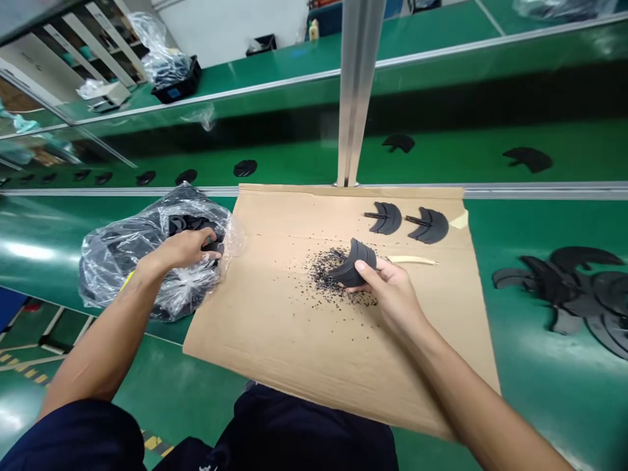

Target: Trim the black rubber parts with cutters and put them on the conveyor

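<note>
the curved black piece [354, 265] i'm watching is matte and arched like a short saddle, with a raised line running along its outer face. it sits just off the centre of my view, above the cardboard sheet [275, 347] and the scatter of black crumbs [324, 269]. the right hand [387, 281] pinches it, thumb on the near side, forearm coming in from five o'clock.

at nine o'clock the left hand [193, 248] reaches into the clear plastic bag [142, 229], wrist bent, fingers curled against black parts; i cannot tell whether it grips one.

i count two black pieces with stems [432, 226] on the cardboard, toward two o'clock from the held one, and one pale tool [412, 260] at its three o'clock. one heap of black parts [579, 288] lies at my three o'clock, too overlapped to count. beyond, two dark pieces [530, 159] lie right of the one metal post [358, 98].
</note>
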A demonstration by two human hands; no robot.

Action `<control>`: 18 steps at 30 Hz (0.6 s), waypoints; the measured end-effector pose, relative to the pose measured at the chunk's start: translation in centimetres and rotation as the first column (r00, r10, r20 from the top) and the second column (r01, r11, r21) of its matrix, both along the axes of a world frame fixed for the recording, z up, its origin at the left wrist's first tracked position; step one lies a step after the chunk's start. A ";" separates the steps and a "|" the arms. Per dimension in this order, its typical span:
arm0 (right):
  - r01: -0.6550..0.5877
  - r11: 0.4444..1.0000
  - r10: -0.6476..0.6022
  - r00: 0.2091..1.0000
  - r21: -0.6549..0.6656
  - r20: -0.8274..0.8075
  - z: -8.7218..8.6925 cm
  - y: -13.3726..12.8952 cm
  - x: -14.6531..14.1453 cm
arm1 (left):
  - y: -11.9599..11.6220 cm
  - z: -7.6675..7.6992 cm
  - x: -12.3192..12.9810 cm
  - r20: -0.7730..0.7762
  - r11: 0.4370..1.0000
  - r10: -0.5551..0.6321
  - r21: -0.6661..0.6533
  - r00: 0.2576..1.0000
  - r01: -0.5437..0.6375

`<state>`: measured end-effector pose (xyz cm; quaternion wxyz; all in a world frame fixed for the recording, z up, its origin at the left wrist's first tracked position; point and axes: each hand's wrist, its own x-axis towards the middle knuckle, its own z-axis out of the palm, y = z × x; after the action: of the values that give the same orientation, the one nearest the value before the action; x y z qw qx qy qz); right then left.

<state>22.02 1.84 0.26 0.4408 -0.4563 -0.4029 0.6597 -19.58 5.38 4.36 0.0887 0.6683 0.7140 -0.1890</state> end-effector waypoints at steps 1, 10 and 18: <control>0.000 1.000 0.000 1.000 -0.020 -0.026 0.0 0.0 0.0 | -0.1 0.1 0.1 -0.010 1.000 -0.005 0.000 1.000 0.005; -0.036 0.997 0.033 0.998 -0.068 -0.048 0.2 -0.3 0.1 | -1.9 3.1 6.2 0.252 0.709 -0.248 0.706 0.935 -0.002; -0.087 0.995 0.084 0.994 -0.053 -0.064 0.4 -0.5 -0.1 | -3.6 -1.6 17.6 0.559 0.582 -0.765 0.812 0.320 -0.027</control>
<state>21.92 1.31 0.61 0.4113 -0.4304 -0.3896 0.7027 -1.96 1.74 2.75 0.1363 0.7963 0.3670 0.4612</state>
